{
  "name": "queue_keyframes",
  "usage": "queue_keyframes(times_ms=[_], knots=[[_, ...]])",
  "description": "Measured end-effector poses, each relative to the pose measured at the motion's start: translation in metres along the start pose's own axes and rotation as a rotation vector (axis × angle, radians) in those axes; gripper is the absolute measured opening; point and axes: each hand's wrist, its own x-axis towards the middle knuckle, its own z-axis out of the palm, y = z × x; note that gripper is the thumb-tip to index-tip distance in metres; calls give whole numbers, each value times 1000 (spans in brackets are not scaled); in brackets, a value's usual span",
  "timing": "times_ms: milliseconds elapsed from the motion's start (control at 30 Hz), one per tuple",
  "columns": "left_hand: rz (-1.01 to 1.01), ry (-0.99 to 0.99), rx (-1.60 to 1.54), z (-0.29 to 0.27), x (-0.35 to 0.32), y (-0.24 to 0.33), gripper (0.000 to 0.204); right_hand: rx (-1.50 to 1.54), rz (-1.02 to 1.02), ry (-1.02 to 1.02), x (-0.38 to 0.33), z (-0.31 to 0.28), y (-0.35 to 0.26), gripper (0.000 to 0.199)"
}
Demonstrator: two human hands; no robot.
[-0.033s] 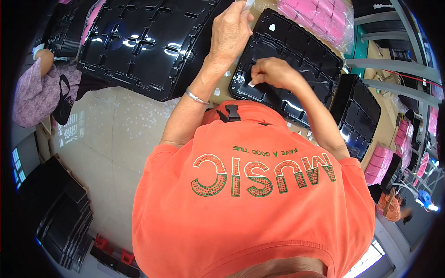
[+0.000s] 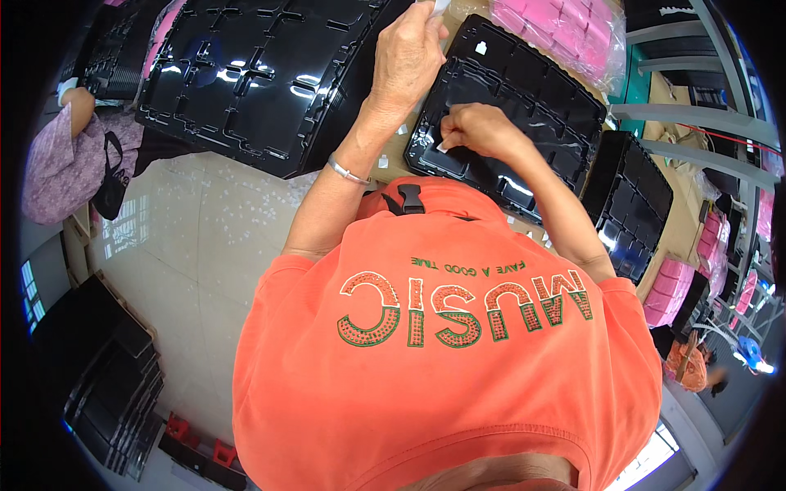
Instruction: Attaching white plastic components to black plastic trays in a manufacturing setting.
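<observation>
My left hand [image 2: 408, 59] is closed on a white slip [image 2: 440, 6] at the top edge, only part of which is visible. Below and to the right, my right hand [image 2: 485, 131] pinches a small white sticker [image 2: 443, 147] between thumb and fingers. It is over the near left part of a shiny black plastic tray [image 2: 532, 86] with moulded compartments. From this view I cannot tell whether the sticker touches the tray. Near the tray's far left corner, another white sticker [image 2: 481, 49] lies on the black surface.
A large stack of black trays [image 2: 237, 82] stands to the left, and more black trays [image 2: 634, 200] to the right. Pink trays in clear wrap [image 2: 557, 33] lie beyond. Grey metal bars [image 2: 696, 114] cross the right side. A person in a patterned sleeve [image 2: 61, 168] is at far left.
My right hand has shifted very slightly left with the small sticker. My left hand stays in place.
</observation>
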Motion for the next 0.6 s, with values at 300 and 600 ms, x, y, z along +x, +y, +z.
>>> queue_keyframes(times_ms=[300, 600], knots=[[-209, -101, -229, 2, -6, -3, 22, -76, 134, 175, 11, 17, 6, 28], [-385, -181, -398, 0, -14, 3, 23, 936, 80, 879, 18, -85, -17, 29]])
